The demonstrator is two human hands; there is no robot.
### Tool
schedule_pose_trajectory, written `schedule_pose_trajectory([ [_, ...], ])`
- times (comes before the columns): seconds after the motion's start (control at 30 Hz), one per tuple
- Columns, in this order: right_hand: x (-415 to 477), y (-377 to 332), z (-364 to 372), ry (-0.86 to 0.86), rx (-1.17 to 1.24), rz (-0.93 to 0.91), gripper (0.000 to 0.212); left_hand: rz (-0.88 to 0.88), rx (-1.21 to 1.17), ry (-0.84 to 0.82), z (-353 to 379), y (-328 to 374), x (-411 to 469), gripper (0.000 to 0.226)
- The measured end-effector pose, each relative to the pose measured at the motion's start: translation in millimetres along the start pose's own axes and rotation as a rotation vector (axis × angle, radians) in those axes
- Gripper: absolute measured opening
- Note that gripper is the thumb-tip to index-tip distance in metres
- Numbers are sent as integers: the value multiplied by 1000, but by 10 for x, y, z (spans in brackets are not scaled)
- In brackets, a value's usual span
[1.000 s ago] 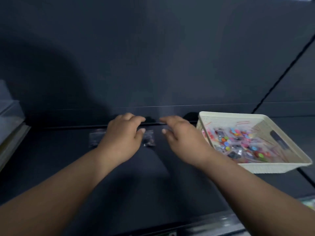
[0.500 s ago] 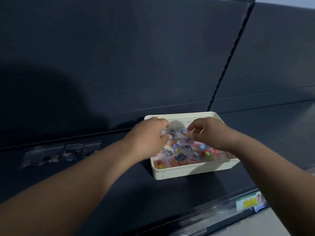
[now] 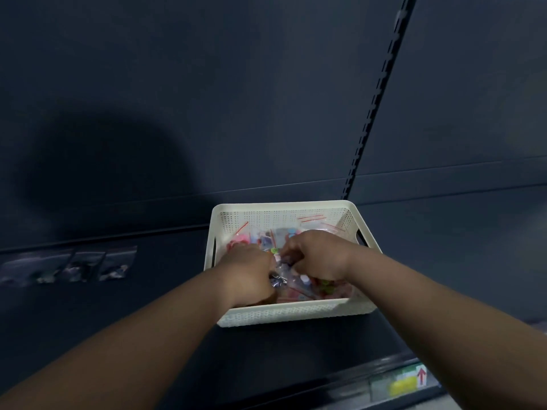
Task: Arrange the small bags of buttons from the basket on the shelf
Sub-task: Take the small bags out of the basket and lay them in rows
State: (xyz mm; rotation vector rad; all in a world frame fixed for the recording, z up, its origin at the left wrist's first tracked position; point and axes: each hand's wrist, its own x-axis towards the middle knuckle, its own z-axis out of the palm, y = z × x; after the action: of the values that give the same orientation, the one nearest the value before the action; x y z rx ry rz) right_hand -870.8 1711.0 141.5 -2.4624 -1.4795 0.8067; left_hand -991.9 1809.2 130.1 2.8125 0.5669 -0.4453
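Head view. One second ago both hands were laid at the bags on the shelf (image 3: 148,306), to the left of the basket (image 3: 296,316). Half a second ago they were already brought over the basket, and now they are put down deep into it. From this it is judged that one placing is finished and the next bag is being fetched.

A row (image 3: 88,263) of clear bags is seen flat on the shelf, well apart from the basket on its left. Three are counted clearly; further left the picture is too blurred to count. The loose bags (image 3: 266,238) are piled in the basket in many colours, so it is judged that most of the task is still to be done.

The left hand (image 3: 247,273) is seen with curled fingers, and a crumpled dark bag (image 3: 278,281) is gripped at its fingertips, near the front wall of the basket. The right hand (image 3: 318,255) is held just beside it, with fingers bent down into the pile and touching the bags. If something is really pinched there cannot be told, because the fingertips are hidden by the back of the hand.

A yellow label (image 3: 405,383) is noticed on the front edge of the shelf, at lower right.
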Motion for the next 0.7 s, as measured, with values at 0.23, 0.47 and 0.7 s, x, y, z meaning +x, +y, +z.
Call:
schedule_pose_trajectory([
  [0.23, 81, 60, 40, -42, -39, -65, 28, -81, -562, 76, -21, -127, 59, 21],
  [0.47, 115, 221, -43, -1, 377, -32, 18, -151, -839, 177, -222, -115, 33, 12],
  [0.7, 34, 327, -273, -26, 1350, 97, 21, -294, -1185, 191, -410, -167, -9, 22],
])
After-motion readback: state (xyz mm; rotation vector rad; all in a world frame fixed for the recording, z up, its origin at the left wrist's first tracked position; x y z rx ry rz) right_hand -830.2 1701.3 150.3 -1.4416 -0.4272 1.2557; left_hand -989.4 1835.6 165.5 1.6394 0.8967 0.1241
